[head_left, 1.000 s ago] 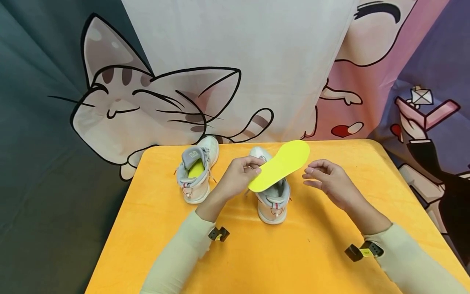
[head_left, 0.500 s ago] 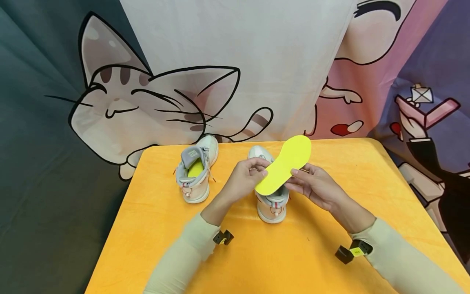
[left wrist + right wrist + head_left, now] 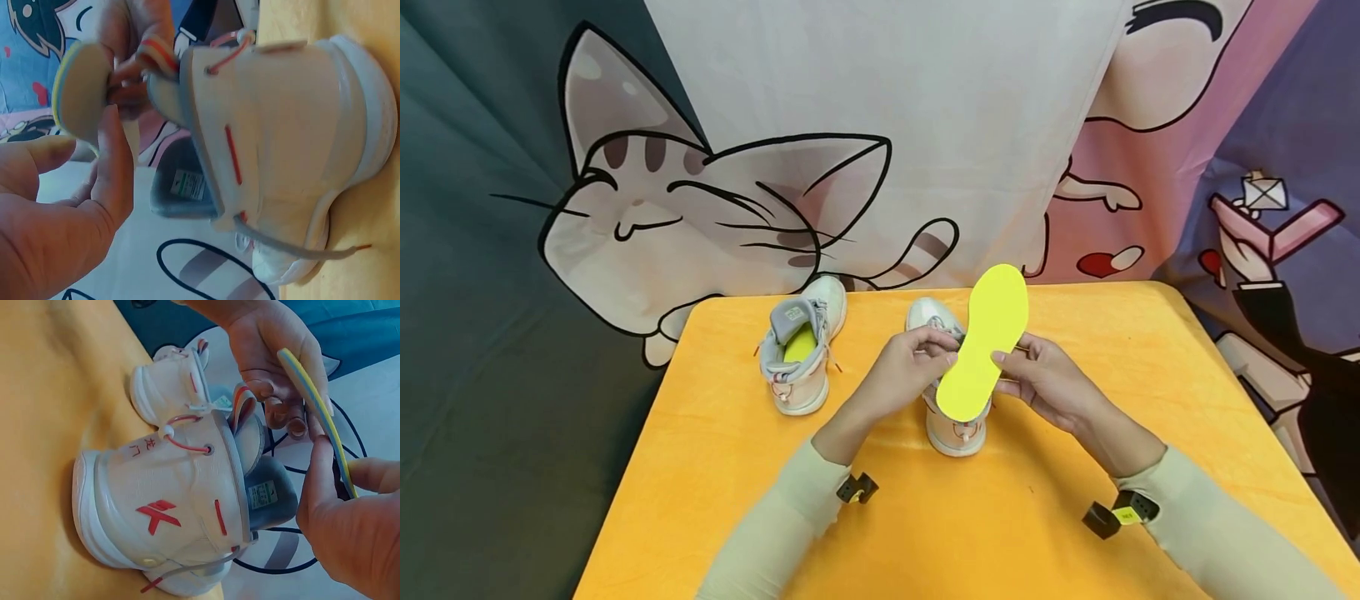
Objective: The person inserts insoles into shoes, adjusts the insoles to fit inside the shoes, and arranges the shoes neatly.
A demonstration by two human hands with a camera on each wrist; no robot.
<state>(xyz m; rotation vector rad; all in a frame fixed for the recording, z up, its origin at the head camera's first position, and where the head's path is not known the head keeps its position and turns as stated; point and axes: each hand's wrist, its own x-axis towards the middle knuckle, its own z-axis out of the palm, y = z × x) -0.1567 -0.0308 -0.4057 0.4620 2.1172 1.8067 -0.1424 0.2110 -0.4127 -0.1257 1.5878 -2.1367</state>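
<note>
While the right hand pinched the insole right of centre, the left hand, hold unclear, seemingly helped align it for toe-first lowering next.

Insole blocks way above shoe; seemingly, gap between.

Behind the yellow table hangs what looks like a cloth backdrop showing a cartoon cat.
</note>
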